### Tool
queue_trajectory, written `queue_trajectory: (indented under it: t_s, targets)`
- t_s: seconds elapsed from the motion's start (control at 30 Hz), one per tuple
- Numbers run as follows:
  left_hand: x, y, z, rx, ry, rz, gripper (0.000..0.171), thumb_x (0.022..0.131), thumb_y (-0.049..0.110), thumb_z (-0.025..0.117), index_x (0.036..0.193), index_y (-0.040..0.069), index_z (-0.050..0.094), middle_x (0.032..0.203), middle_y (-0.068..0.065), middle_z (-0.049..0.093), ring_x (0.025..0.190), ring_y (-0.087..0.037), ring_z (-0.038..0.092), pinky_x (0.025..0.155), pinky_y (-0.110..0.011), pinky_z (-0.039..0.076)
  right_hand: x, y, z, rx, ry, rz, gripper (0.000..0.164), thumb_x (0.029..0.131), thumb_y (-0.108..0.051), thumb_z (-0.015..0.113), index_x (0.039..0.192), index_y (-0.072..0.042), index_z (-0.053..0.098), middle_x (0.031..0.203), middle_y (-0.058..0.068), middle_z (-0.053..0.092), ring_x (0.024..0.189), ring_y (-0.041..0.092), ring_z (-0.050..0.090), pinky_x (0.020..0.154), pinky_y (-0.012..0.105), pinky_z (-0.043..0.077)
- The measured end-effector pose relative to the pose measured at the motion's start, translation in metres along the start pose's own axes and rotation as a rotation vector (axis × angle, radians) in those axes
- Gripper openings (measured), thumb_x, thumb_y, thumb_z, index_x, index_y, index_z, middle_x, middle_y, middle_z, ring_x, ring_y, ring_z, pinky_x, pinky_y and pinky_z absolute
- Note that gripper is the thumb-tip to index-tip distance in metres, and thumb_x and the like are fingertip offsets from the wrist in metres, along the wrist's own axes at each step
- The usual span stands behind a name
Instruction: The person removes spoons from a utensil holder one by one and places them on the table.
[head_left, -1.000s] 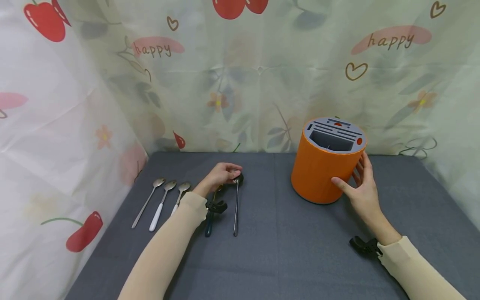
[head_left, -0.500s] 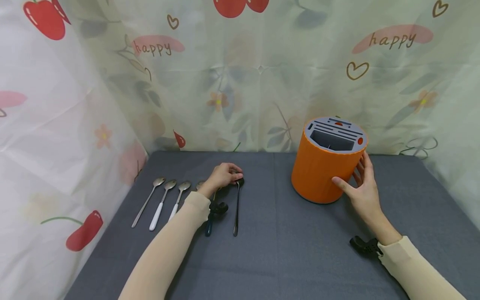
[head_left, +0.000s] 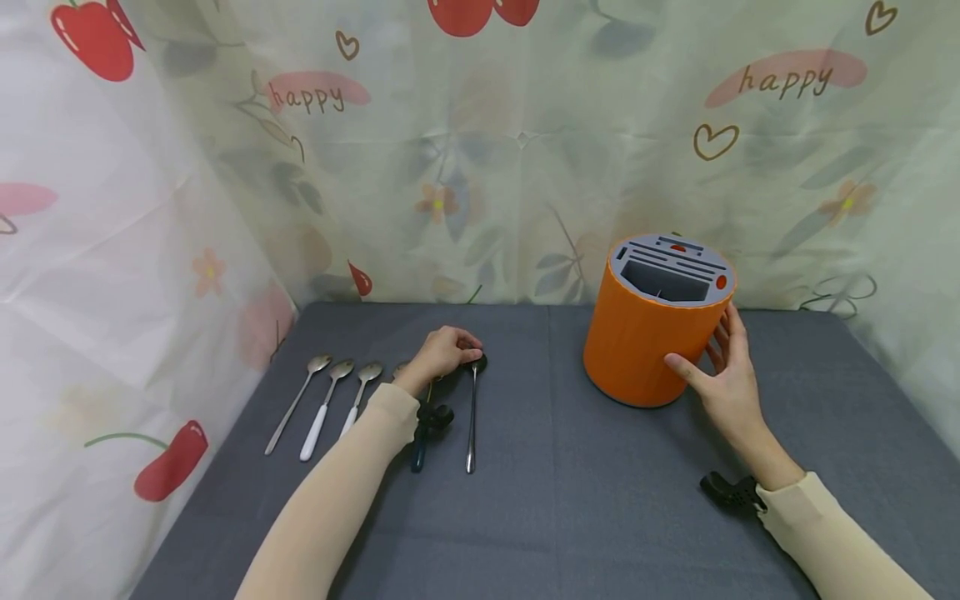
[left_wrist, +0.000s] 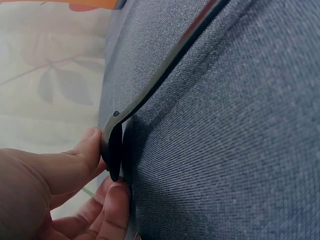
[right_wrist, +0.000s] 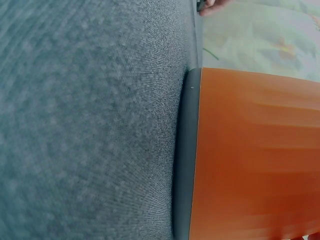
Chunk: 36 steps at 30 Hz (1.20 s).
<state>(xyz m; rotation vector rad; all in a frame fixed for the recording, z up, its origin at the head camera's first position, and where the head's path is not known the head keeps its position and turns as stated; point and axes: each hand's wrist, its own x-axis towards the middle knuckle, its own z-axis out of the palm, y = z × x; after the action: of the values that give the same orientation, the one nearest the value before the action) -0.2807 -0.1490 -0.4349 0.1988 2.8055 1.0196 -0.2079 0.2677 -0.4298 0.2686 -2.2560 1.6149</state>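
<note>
My left hand [head_left: 441,352] pinches the bowl end of a dark metal spoon [head_left: 473,417], whose long handle points back toward me over the cloth. In the left wrist view the thumb lies on one side of the spoon bowl [left_wrist: 111,147] and the fingers are at its other side. My right hand [head_left: 726,392] grips the side of an orange cylindrical knife holder [head_left: 633,350], thumb on its front and fingers round its right side. Its grey top has slots and a wide opening. The right wrist view shows the holder's orange wall [right_wrist: 255,155] above a dark base on the cloth.
Left of my left arm lie a metal spoon [head_left: 288,412] and two white-handled spoons, the nearer one [head_left: 313,433] among them. A dark-handled utensil [head_left: 418,450] lies partly under my left wrist. A grey cloth [head_left: 517,517] covers the table; a printed curtain [head_left: 517,200] stands behind.
My left hand and the pinched spoon have shifted only slightly, and the light on the spoon's handle has changed. My right hand and the knife holder stay in place.
</note>
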Motion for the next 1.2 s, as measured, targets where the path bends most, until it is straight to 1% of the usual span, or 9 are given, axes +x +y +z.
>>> queue_trajectory:
  t_s: [0.3,0.57,0.8,1.0,1.2]
  targets:
    - [0.0002,-0.0038,-0.0012,-0.025,-0.030,0.008,0.024,0.102,0.021,0.071,0.122,0.010,0.078,0.117,-0.009,0.074,0.109,-0.026,0.066,0.094,-0.041,0.054,-0.0011,-0.0016,0.0002,0.005,0.001,-0.002,0.103,0.096,-0.006,0.075,0.168,-0.033,0.006,0.173,0.002,0.014,0.157,0.030,0.020,0.128,0.047,0.018]
    - [0.0004,-0.0058,-0.0030,-0.007,-0.044,0.046,0.024,0.102,0.020,0.071,0.122,0.009,0.078,0.117,-0.008,0.076,0.110,-0.025,0.067,0.096,-0.040,0.053,-0.0014,-0.0019,0.0002,0.011,-0.002,-0.005,0.103,0.096,-0.006,0.075,0.167,-0.034,0.006,0.173,0.002,0.014,0.157,0.031,0.020,0.128,0.048,0.018]
    - [-0.0016,-0.0042,-0.0054,-0.004,-0.057,0.050,0.025,0.103,0.020,0.069,0.124,0.009,0.077,0.120,-0.009,0.075,0.113,-0.027,0.066,0.098,-0.042,0.054,-0.0010,-0.0026,0.0002,0.008,-0.005,-0.003,0.103,0.097,-0.007,0.075,0.167,-0.034,0.006,0.173,0.002,0.013,0.157,0.031,0.020,0.128,0.047,0.018]
    - [-0.0026,-0.0034,-0.0063,-0.005,-0.062,0.053,0.026,0.104,0.021,0.067,0.124,0.009,0.077,0.118,-0.008,0.075,0.105,-0.024,0.068,0.092,-0.040,0.055,-0.0001,-0.0003,-0.0004,0.004,-0.003,-0.001,0.103,0.097,-0.007,0.075,0.167,-0.035,0.005,0.173,0.002,0.013,0.157,0.031,0.020,0.128,0.047,0.019]
    - [-0.0021,-0.0036,-0.0064,-0.019,-0.063,0.038,0.025,0.106,0.021,0.064,0.124,0.010,0.077,0.117,-0.008,0.075,0.097,-0.022,0.070,0.089,-0.038,0.057,0.0000,0.0007,-0.0007,0.002,-0.005,0.001,0.103,0.097,-0.007,0.075,0.167,-0.034,0.005,0.173,0.002,0.013,0.157,0.031,0.020,0.128,0.047,0.018]
